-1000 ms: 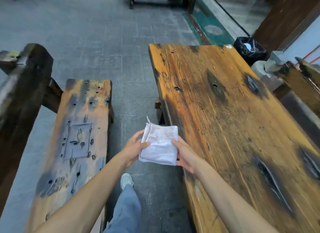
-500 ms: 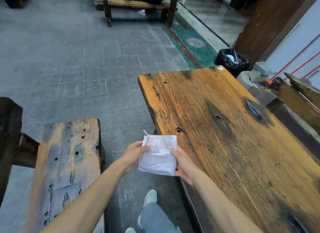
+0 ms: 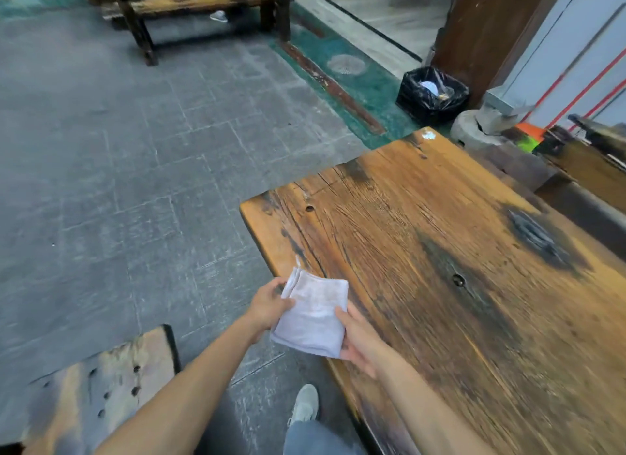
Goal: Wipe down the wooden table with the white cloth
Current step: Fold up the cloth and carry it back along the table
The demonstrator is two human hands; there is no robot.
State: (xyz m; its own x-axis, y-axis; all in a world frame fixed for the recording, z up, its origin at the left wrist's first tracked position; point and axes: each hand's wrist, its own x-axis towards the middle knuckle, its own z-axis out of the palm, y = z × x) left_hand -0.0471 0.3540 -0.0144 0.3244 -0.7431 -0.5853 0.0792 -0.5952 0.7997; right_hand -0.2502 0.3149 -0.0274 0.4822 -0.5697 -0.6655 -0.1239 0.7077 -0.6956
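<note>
**Folded cloth poised at the counter's edge, wiping not yet begun**

The person is holding the white cloth [image 3: 311,315] between both hands, just over the near left edge of the wooden counter [image 3: 440,268]. The left hand [image 3: 269,307] is pinching the cloth's left side, thumb lying on top and the fingers [image 3: 271,287] curling underneath near the stacked fold edges. The right hand [image 3: 359,339] is grasping the opposite side, its thumb pressing down on the cloth's right border while the remaining fingers are hidden beneath the fabric. Neither hand is clenched into a fist; both are closed lightly on the cloth.

The cloth is sitting folded into a thick rectangular pad, with a small loop or tag poking out beyond the left fingers. Held this way, it is probably being squared up into a neat pad so that a flat face can be pressed to the wood. Whether the cloth is touching the counter or floating just above it cannot be told.

Beyond the fingertips the counter is stretching away bare, its worn grain marked by dark patches and small holes. A second bench [image 3: 101,387] is lying well to the left of the left hand, and a black-lined bin [image 3: 432,95] is standing on the floor far past the counter's end.

The likely next step is laying the pad flat under one palm and starting strokes from this near corner.
</note>
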